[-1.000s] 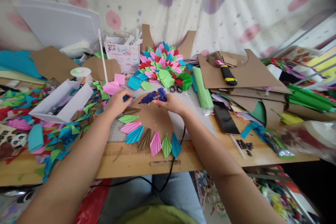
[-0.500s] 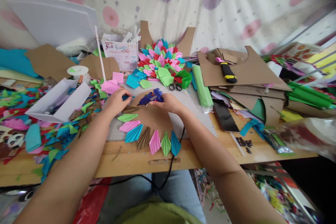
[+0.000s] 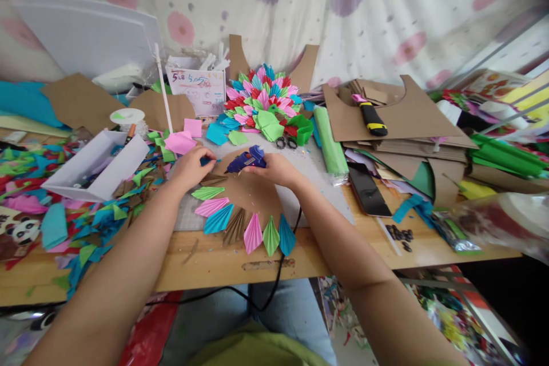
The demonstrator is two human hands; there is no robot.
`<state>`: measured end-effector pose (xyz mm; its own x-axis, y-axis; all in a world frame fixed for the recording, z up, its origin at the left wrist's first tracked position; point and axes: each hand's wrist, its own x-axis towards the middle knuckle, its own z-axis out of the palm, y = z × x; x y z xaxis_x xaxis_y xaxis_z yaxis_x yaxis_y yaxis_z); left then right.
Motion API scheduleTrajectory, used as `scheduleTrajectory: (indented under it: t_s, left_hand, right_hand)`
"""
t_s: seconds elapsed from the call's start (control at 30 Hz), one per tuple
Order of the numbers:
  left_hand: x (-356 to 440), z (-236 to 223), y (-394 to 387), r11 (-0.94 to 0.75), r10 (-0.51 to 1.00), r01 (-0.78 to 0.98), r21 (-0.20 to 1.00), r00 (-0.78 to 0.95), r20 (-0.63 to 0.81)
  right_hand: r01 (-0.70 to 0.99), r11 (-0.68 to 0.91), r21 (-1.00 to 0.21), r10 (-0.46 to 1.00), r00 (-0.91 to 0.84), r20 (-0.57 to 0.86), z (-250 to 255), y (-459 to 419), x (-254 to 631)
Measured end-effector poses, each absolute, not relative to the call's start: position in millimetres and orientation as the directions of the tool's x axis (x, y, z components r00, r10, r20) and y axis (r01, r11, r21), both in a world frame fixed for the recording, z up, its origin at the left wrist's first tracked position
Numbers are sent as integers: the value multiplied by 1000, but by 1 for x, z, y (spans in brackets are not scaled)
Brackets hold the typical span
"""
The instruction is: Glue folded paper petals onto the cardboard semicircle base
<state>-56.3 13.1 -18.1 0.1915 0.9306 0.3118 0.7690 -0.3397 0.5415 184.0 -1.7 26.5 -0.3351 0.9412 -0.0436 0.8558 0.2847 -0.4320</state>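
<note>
A dark blue hot glue gun is gripped in my right hand, its nozzle pointing left over a rounded brown cardboard piece. Near the cardboard's upper left edge, my left hand pinches a blue paper piece, partly hidden by the fingers. Pleated paper petals fan out along the left and front edges of the cardboard. Among them are a blue petal, a brown petal, a pink petal and a green petal. The glue gun's black cord drops over the table's front edge.
A multicoloured petal craft stands behind the cardboard. At left are paper scraps and a white box. On the right lie a green paper roll, a phone, a yellow-black cutter and stacked cardboard.
</note>
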Motion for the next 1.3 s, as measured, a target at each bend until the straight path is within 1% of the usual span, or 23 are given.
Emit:
scheduleTrajectory:
  t_s: [0.23,0.37,0.57,0.73,0.9,1.0,1.13,1.23,1.3]
  left_hand:
    - [-57,-19,14,-352,925,766,537,199,323]
    - [-57,-20,14,-355,923,762,542,194,332]
    - [-58,-20,14,-359,923,764,535,204,328]
    - [-58,-20,14,-361,921,758,543,200,334]
    - [-56,-17,12,-348,927,762,546,194,320]
    - [-56,-15,12,-342,930,765,545,192,314]
    - [-57,-17,13,-355,926,757,549,203,319]
    - [-57,-18,13,-369,919,745,556,205,335]
    - [-57,-17,13,-369,920,744,557,208,332]
  right_hand:
    - [881,261,-396,955,-295,-27,27,-1,182]
    - [870,286,-403,946,-324,-28,27,-1,182]
    - [875,275,-398,952,-305,-13,27,-2,182]
    - [873,272,-404,947,-318,-49,27,-2,184]
    - [876,241,-419,961,-276,-25,25,-3,184]
    - [846,242,-475,965,-261,25,25,-3,189]
    - [748,238,-619,969,-226,99,25,0,210]
    - [655,207,-727,978,-126,165,22,3,237]
    - [601,162,-783,983,-32,179,19,3,258]
